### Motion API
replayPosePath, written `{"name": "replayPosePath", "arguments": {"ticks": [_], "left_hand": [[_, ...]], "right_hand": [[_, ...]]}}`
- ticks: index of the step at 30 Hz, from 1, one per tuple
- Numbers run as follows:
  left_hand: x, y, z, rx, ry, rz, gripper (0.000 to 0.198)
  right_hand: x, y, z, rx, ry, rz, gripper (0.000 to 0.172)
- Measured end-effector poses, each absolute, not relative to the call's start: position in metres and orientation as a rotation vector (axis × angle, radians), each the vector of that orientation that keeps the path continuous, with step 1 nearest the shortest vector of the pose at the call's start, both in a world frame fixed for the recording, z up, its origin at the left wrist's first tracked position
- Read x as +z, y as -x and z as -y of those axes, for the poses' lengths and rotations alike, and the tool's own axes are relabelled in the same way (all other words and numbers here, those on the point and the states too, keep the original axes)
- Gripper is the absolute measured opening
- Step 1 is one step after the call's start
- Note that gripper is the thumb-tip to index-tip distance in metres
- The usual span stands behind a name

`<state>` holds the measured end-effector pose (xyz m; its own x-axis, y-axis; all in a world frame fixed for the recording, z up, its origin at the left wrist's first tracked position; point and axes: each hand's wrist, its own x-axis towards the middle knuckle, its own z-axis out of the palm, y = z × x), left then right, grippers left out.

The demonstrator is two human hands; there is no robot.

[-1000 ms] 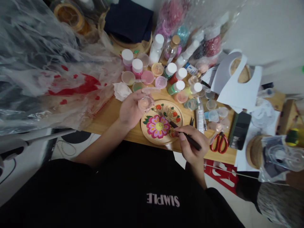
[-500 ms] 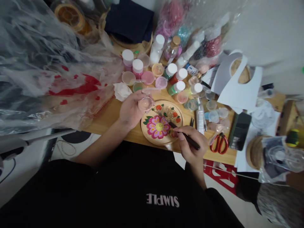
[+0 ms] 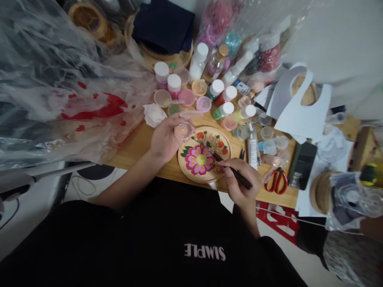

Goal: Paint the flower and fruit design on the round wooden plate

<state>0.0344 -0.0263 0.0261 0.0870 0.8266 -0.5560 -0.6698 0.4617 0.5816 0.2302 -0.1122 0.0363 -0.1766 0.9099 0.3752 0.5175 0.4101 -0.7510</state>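
Hardly anything has moved since the earlier frame beyond a slight shift of the dark-handled brush (image 3: 218, 156) over the round wooden plate (image 3: 187, 170), which lies on the surface (image 3: 137, 151). Well left of the plate spreads clear plastic sheeting (image 3: 98, 71) with red marks; nearer, behind and left of it, lies a crumpled white tissue (image 3: 154, 114). At the plate's left edge, the left hand (image 3: 163, 137) holds a small clear cup (image 3: 183, 130) of pale pinkish contents in its fingers (what looks like its lid (image 3: 190, 114) tips back behind). Beyond the plate stand white-capped bottles (image 3: 224, 110) and open paint cups (image 3: 186, 97). Painted on the plate is a pink flower (image 3: 200, 160) with a yellow centre, green leaves and orange shapes beside it. Over the plate's right side, the right hand (image 3: 243, 175) pinches the brush, tip angled toward the plate's middle; whether it touches the wood is too small to tell. Right of the plate lie a white tube (image 3: 253, 149), then red-handled scissors (image 3: 275, 181), a dark phone (image 3: 303, 165) and, farther back, cut white paper (image 3: 302, 105).
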Motion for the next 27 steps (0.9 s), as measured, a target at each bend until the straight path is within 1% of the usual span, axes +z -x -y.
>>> {"name": "replayPosePath", "arguments": {"ticks": [3,10,14,23,27], "left_hand": [[0.0245,-0.0337,0.0265,1.127,-0.195,-0.954,0.053],[0.0190,-0.0306,0.0277,1.113,-0.231,-0.939,0.045],[0.0175,-0.0307,0.0279,1.132,-0.244,-0.946,0.047],[0.0186,-0.0329,0.0280,1.155,-0.229,-0.962,0.046],[0.0222,-0.0337,0.0273,1.137,-0.212,-0.971,0.052]], "right_hand": [[0.0366,-0.2293,0.1117,0.589,1.218,1.834,0.022],[0.0373,-0.2294,0.1129,0.601,1.223,1.803,0.022],[0.0347,-0.2307,0.1145,0.614,1.204,1.774,0.023],[0.0348,-0.2299,0.1159,0.581,1.217,1.756,0.022],[0.0348,-0.2303,0.1152,0.597,1.228,1.741,0.023]]}}
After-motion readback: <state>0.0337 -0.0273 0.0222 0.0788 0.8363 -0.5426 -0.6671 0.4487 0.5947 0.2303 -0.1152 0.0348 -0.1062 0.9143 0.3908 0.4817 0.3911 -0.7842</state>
